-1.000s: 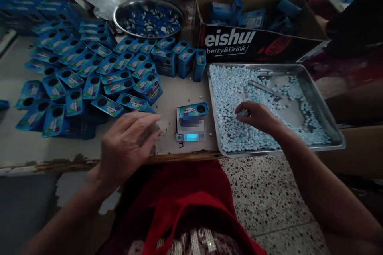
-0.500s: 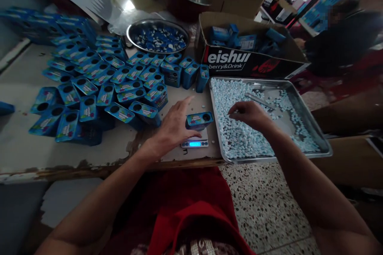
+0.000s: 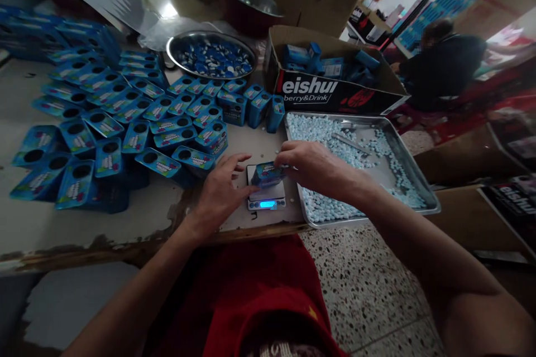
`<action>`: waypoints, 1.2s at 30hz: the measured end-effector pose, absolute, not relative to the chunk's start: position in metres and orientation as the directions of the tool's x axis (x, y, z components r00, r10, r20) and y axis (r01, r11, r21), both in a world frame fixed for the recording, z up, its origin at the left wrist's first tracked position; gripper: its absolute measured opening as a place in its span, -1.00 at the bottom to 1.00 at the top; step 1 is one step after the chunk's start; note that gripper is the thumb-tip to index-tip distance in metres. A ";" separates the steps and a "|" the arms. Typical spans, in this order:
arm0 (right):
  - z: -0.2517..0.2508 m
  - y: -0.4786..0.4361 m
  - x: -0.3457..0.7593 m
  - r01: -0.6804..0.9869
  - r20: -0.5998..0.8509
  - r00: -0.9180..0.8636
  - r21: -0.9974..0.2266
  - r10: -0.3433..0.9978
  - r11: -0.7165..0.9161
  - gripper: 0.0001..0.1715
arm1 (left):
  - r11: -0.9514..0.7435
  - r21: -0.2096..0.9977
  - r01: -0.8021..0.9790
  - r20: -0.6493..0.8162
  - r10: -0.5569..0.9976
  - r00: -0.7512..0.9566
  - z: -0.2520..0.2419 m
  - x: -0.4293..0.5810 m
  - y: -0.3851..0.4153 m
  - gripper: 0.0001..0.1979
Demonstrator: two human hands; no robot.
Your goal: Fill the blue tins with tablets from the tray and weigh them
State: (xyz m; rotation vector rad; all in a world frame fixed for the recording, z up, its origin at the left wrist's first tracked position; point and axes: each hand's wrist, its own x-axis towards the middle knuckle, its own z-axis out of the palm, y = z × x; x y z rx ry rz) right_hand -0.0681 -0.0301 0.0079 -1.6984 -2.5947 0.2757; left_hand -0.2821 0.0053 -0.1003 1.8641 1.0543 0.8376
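Observation:
A blue printed box point(image 3: 267, 173) stands on a small scale point(image 3: 255, 201) with a lit blue display. My left hand point(image 3: 221, 189) is just left of the scale, fingers spread and curved, the thumb near the box's lower edge. Over the right end of the box is my right hand point(image 3: 312, 166), its fingers pinched together; what they hold is too small to make out. It hides the box's opening. To the right lies a metal tray point(image 3: 364, 222) of pale blue candies point(image 3: 330, 203), with a metal tool point(image 3: 350, 143) resting among them.
Many blue boxes point(image 3: 167, 133) stand on the left of the table point(image 3: 146, 216). Behind them is a metal bowl point(image 3: 171, 56) of blue and white caps. A carton point(image 3: 347, 101) holds more blue boxes. A person point(image 3: 448, 64) sits at the far right.
My right hand has moved left from over the tray to the box. My left hand has drawn slightly back from the box. The view has shifted a little.

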 end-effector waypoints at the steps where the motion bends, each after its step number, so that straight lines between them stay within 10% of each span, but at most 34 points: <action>1: 0.007 -0.030 -0.067 0.902 -0.055 -0.405 -0.186 0.913 0.389 -0.70 | -0.324 0.882 0.343 0.156 0.886 0.436 -0.099 -0.282 0.006 -0.40; 7: -0.009 -0.053 -0.005 0.906 0.029 -0.127 -0.403 0.991 0.128 -0.74 | -0.387 0.863 0.326 0.218 0.866 0.450 -0.083 -0.295 0.006 -0.51; 12: -0.057 -0.102 0.052 0.990 -0.266 0.138 0.011 0.954 -0.140 -0.19 | -0.397 0.830 0.393 0.219 0.878 0.425 -0.076 -0.309 0.007 -0.58; 15: -0.084 -0.107 0.053 0.987 -0.233 0.151 0.087 0.961 -0.134 -0.30 | -0.392 0.827 0.402 0.203 0.876 0.438 -0.075 -0.303 0.009 -0.55; 21: -0.082 -0.073 0.062 0.961 -0.217 0.049 -0.256 0.975 -0.105 -0.77 | -0.339 0.836 0.431 0.170 0.907 0.384 -0.067 -0.293 0.006 -0.43; 29: -0.060 -0.069 0.064 0.737 -0.219 0.045 -0.651 0.975 -0.180 -0.86 | -0.251 0.865 0.435 0.068 0.917 0.393 -0.086 -0.263 -0.006 -0.18; 36: -0.077 -0.070 0.070 -0.068 -0.365 0.113 -0.931 0.924 -0.360 -0.82 | -0.202 0.888 0.412 0.033 0.923 0.382 -0.096 -0.248 -0.011 -0.29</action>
